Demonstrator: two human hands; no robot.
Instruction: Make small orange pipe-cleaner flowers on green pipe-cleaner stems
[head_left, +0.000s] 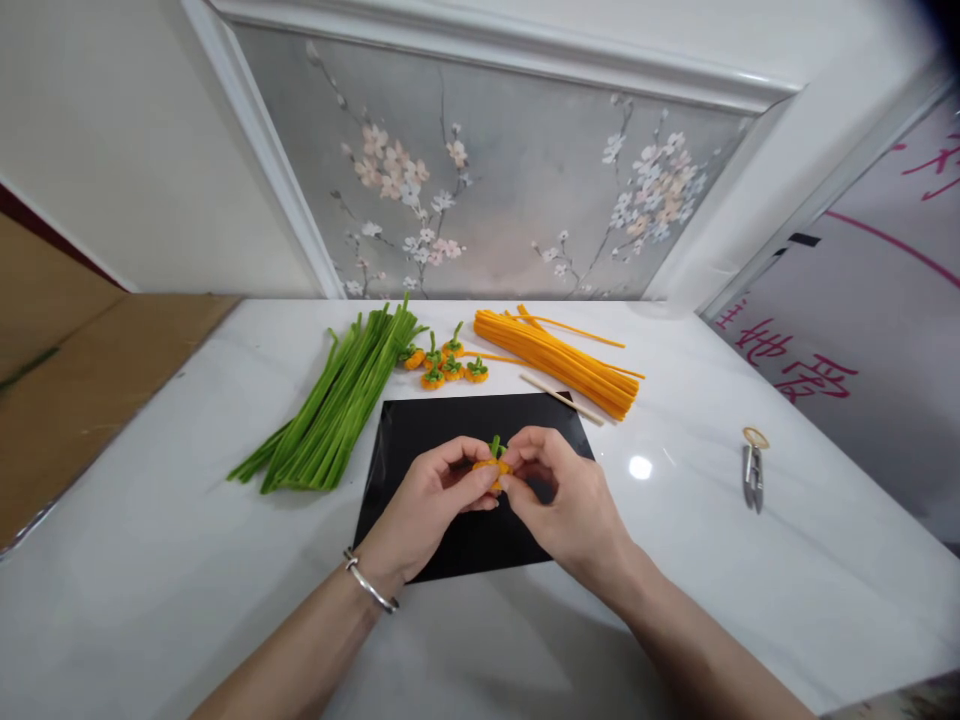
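Note:
Above the black mat [465, 545], both of my hands pinch one small pipe-cleaner pumpkin [491, 468], orange with a green top and stem. My left hand [431, 495], with a silver bangle at the wrist, grips its left side between thumb and fingers. From the right, my right hand [566, 490] holds its edge and green top with closed fingertips. The fingers hide much of the pumpkin. Beyond the mat sit several finished-looking little pumpkins [451, 368] of the same orange and green.
A bundle of green pipe cleaners [337, 410] lies at left, orange pipe cleaners [559, 360] at back right. A thin wooden stick [562, 398] rests by the mat's far edge. Small snips [754, 470] lie at right. Cardboard [97, 390] borders the white table [150, 580].

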